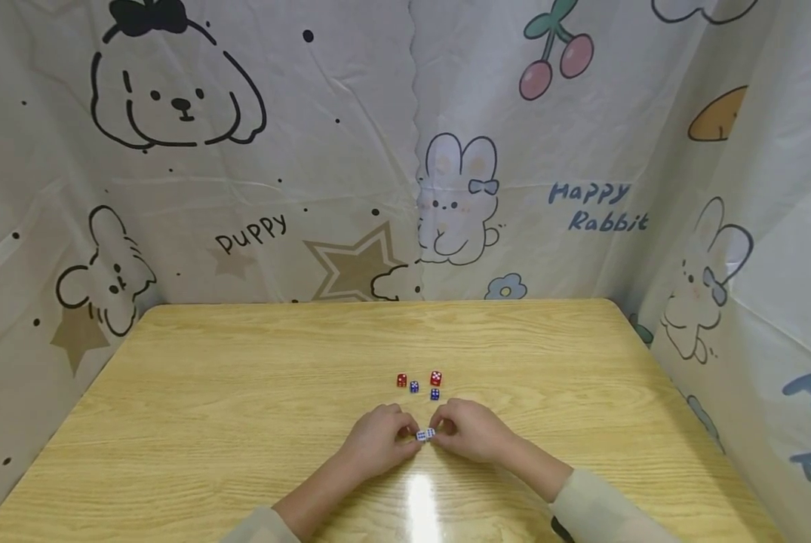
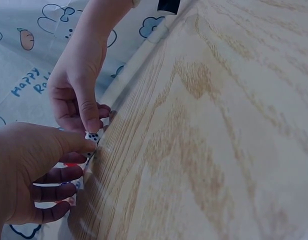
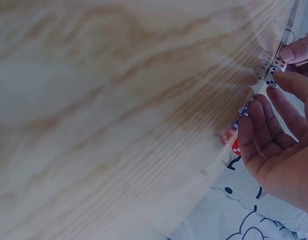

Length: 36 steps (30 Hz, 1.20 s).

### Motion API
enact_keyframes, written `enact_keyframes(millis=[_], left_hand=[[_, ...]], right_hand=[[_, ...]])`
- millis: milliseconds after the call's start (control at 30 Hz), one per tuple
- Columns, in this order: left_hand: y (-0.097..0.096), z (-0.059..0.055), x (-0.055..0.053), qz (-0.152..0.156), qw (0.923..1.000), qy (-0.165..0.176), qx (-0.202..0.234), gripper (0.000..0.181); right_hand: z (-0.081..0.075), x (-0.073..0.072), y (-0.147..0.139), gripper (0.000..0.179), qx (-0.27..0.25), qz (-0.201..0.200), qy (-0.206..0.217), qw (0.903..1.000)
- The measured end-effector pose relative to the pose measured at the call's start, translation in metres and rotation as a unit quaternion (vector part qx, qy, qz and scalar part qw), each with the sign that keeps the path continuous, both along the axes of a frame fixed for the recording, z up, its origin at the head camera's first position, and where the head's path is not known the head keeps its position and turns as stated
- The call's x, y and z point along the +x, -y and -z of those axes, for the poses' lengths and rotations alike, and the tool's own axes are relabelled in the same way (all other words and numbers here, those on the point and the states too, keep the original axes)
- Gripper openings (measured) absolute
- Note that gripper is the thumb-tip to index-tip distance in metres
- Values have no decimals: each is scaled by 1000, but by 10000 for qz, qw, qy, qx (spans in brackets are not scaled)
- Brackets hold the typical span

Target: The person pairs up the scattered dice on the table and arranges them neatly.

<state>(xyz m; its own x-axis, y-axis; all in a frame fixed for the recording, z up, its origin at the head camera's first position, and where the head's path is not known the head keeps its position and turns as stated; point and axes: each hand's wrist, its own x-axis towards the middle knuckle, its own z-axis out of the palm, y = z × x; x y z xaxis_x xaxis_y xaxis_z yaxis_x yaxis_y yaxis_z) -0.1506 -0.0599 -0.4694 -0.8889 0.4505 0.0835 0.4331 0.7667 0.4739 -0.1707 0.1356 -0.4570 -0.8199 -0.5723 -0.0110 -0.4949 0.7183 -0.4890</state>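
Pinching one white die (image 1: 421, 437) apiece, left fingers (image 2: 59, 175) and right fingers (image 3: 264, 122) were nearly closed, each die likely light, hard and slick, best held by opposite faces.

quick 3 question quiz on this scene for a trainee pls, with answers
1. True or false: the red dice lie farther from the person than the white dice.
2. How many blue dice show in the head view?
3. What do the left hand and right hand pinch? a) red dice b) blue dice c) white dice

Key: 1. True. 2. Two. 3. c
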Motion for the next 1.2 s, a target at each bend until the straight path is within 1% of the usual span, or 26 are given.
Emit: enact_keyframes(millis=[300, 667, 800, 933, 1200], left_hand=[[0, -1, -1, 16, 10000, -64, 6, 18], [1, -2, -1, 6, 10000, -57, -25, 18], [1, -2, 0, 1, 10000, -4, -18, 18], [1, -3, 1, 11, 10000, 69, -30, 19], [1, -2, 1, 18, 10000, 55, -25, 19]], right_hand=[[-3, 0, 1, 14, 55, -7, 37, 10000], [-4, 1, 2, 12, -71, -67, 3, 10000], [-4, 2, 2, 12, -71, -75, 4, 9999], [-2, 2, 2, 13, -12, -26, 13, 10000], [-1, 1, 1, 13, 11, 54, 56, 10000]])
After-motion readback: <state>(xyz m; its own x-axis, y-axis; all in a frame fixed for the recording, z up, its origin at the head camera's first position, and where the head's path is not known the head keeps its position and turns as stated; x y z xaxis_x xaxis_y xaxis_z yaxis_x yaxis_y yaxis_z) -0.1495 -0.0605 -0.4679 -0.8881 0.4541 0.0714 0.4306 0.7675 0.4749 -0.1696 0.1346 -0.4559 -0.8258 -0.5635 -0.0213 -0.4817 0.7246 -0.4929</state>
